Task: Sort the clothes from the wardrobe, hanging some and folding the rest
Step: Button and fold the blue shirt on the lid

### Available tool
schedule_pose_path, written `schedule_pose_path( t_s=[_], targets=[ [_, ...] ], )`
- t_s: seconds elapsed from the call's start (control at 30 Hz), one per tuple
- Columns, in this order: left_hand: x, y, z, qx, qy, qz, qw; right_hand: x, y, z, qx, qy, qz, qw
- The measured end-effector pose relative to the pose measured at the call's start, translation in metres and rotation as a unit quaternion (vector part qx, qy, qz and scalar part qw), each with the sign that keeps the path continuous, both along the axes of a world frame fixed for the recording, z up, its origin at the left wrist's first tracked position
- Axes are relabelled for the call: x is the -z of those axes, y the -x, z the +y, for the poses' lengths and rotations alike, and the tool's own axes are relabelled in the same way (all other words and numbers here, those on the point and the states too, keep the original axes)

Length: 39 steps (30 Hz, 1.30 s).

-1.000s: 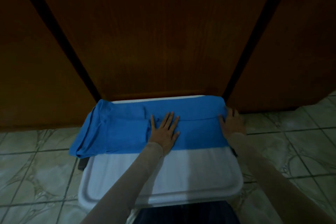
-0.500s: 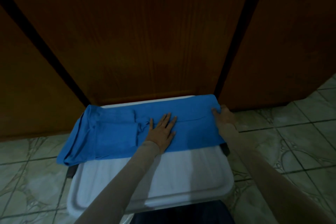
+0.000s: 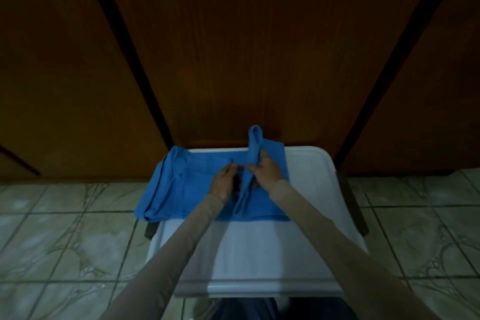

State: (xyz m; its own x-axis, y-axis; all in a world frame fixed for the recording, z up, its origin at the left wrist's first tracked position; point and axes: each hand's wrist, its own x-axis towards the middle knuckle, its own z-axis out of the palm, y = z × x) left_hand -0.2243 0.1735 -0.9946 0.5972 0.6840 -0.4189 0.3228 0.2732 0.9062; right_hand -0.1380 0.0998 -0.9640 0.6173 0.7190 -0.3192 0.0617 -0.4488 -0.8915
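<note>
Blue garment (image 3: 181, 189) end now lifted (right hand (image 3: 267, 176) pinching), left hand (image 3: 224, 182) flat.

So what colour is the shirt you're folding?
Blue. The shirt shows best in the head view, lying on the white table.

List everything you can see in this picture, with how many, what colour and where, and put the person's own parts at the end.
shirt: one, blue, lying across the far part of the table, its left end hanging over the edge, its right end lifted and being folded over.
table: one, white, middle of the view, standing on the floor against the wardrobe.
wardrobe doors: several panels, dark brown wood, shut, filling the upper half.
floor tiles: many, pale green-grey marbled, either side of the table.
sleeves: two, beige, covering both forearms.
left hand: one, resting on the shirt's middle.
right hand: one, gripping the raised fold of the shirt.
</note>
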Motion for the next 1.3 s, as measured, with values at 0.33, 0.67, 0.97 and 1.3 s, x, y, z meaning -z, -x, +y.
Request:
schedule_pose_path(
  t_s=[0.33, 0.67, 0.97, 1.3],
  targets=[
    [0.008, 0.005, 0.006, -0.057, -0.22, 0.211, 0.951, 0.032, 0.002, -0.017, -0.008, 0.007, -0.134, 0.991],
    [0.006, 0.008, 0.014, -0.091, -0.291, 0.178, 0.936, 0.043, -0.011, -0.034, 0.012, 0.064, -0.155, 0.986],
    [-0.028, 0.08, 0.09, -0.067, -0.318, 0.298, 0.898, 0.043, 0.028, 0.009, 0.002, 0.102, -0.149, 0.984],
    [-0.002, 0.106, 0.098, -0.005, -0.315, 0.387, 0.867, 0.04, 0.032, 0.02, 0.012, 0.089, -0.089, 0.992]
  ],
)
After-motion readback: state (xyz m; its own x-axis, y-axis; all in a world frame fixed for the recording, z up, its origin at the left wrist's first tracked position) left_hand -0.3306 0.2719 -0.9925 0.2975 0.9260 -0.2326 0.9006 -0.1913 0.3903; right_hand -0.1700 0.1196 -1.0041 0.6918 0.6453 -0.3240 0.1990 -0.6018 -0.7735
